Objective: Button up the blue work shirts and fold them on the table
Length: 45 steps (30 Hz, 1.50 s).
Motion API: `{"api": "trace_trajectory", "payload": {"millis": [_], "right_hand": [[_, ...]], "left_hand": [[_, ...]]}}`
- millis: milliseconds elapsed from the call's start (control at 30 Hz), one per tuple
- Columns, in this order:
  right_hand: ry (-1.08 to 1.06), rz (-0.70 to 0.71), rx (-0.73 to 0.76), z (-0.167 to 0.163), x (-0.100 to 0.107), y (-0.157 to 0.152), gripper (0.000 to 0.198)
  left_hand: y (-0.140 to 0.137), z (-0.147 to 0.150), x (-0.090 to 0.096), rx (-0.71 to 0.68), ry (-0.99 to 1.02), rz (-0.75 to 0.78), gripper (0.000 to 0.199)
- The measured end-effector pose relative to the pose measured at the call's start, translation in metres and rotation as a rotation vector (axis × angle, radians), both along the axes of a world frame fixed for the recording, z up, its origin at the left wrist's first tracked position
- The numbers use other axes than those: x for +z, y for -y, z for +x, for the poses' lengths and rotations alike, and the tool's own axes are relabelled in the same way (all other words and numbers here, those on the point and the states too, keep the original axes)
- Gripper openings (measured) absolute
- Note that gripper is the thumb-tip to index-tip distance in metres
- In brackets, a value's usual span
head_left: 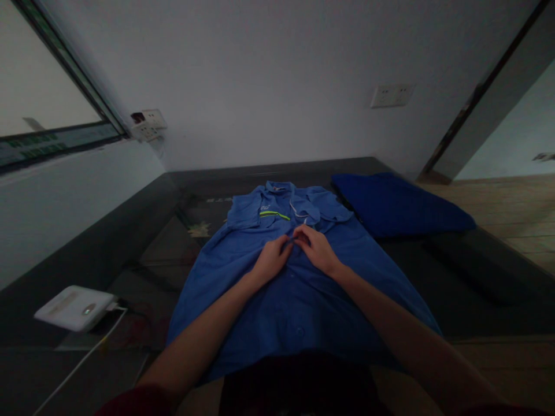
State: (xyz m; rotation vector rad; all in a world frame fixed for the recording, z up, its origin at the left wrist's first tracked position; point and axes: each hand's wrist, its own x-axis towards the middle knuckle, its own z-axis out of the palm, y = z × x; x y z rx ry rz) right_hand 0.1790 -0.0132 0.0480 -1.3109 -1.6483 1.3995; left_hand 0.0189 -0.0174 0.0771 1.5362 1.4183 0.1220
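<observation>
The blue shirt lies front up, mid-table, collar far, its near hem passing the near edge of the dark table; the left hand and right hand meet at its front middle, fingertips pinching the cloth; a dark blue cloth sits just right of its far end, reaching the table's right edge; bare tabletop separates shirt from white box, near left.
</observation>
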Motion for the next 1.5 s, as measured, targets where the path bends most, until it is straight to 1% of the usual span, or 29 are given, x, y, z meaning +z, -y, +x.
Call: {"api": "trace_trajectory", "payload": {"millis": [167,233,400,533,667,800,933,1000,1167,1233,1400,1500], "right_hand": [[0.017,0.023,-0.063,-0.001,0.004,-0.002,0.008],[0.041,0.053,-0.080,-0.002,0.002,0.000,0.009],[0.144,0.185,-0.031,-0.005,-0.002,0.007,0.017],[0.176,0.219,-0.046,-0.007,-0.002,0.011,0.019],[0.113,0.210,-0.129,-0.010,-0.001,0.015,0.020],[0.052,0.147,-0.144,-0.013,-0.003,0.021,0.023],[0.003,0.057,-0.162,-0.015,-0.004,0.021,0.024],[0.002,0.053,-0.164,-0.015,-0.002,0.020,0.023],[0.073,0.171,-0.083,-0.014,0.001,0.019,0.024],[0.089,0.193,-0.046,-0.014,0.000,0.020,0.026],[0.112,0.158,0.037,-0.015,-0.006,0.020,0.032],[0.084,0.133,0.032,-0.014,-0.007,0.019,0.035]], "left_hand": [[-0.002,-0.001,0.002,0.046,0.021,0.001,0.021],[-0.002,-0.001,0.002,0.056,0.017,0.005,0.022],[0.000,-0.001,-0.001,0.098,0.047,0.023,0.021],[0.002,-0.001,-0.003,0.149,0.046,0.031,0.022],[0.001,-0.002,-0.009,0.271,0.096,0.021,0.023],[-0.001,-0.004,-0.016,0.403,0.149,-0.067,0.025],[0.000,-0.005,-0.018,0.459,0.226,-0.145,0.025],[0.000,-0.005,-0.019,0.465,0.240,-0.140,0.026],[0.001,-0.007,-0.022,0.437,0.189,-0.100,0.023],[0.002,-0.007,-0.024,0.417,0.162,-0.068,0.022],[0.002,-0.008,-0.021,0.331,0.050,0.047,0.020],[0.002,-0.006,-0.015,0.245,0.030,0.083,0.018]]}}
